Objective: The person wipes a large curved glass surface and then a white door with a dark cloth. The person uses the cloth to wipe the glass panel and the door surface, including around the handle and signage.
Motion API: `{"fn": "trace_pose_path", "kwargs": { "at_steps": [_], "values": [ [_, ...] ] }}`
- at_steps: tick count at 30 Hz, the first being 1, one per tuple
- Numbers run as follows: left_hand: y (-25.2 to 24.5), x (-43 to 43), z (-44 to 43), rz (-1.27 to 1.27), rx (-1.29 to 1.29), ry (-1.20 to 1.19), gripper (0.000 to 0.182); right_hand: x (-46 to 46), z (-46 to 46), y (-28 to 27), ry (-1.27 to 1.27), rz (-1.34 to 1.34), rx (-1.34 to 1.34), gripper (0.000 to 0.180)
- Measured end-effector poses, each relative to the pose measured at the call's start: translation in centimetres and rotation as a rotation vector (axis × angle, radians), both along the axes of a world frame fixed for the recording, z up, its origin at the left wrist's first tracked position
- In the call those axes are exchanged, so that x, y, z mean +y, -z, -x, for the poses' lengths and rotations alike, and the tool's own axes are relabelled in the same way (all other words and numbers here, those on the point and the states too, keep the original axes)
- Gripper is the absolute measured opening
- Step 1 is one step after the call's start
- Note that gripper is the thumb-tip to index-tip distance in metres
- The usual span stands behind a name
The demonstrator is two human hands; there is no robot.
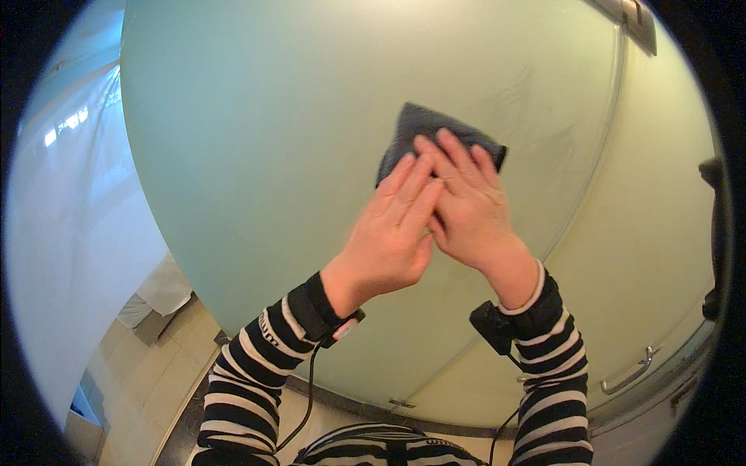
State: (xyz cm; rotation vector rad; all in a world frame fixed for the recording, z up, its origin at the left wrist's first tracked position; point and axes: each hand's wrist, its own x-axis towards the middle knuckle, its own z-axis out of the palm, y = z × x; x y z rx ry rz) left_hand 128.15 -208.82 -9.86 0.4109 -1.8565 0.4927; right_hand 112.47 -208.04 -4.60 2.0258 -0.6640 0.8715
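Observation:
Flat against a frosted glass panel [250, 145] lies a folded dark grey cloth [431, 120]. My right hand [475, 209] presses on the cloth with its fingers spread over it. Beside it, my left hand [387, 233] rests its fingertips on the cloth's lower left part, its fingers overlapping the right hand's edge. Both palms face the glass, and part of the cloth is hidden beneath them. Faint smears [548, 137] show on the glass to the right of the cloth.
A metal door handle [632, 373] is at the lower right, and a metal hinge fitting [638, 26] at the upper right. A translucent white curtain [70, 204] hangs at the left above a tiled floor [140, 378]. Cables [309, 390] run from black devices on both wrists.

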Motion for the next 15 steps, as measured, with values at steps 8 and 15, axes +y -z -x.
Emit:
{"fn": "trace_pose_path", "kwargs": {
  "at_steps": [8,15],
  "values": [
    [-4.6,-0.3,5.4,0.209,-0.023,0.198,0.052,1.8,5.5,-1.8,0.214,0.097,-0.112,0.046],
    [-5.5,-1.1,5.5,0.241,-0.058,0.237,0.055,1.8,5.9,-2.1,0.324,0.161,-0.106,0.048]
  ]
}}
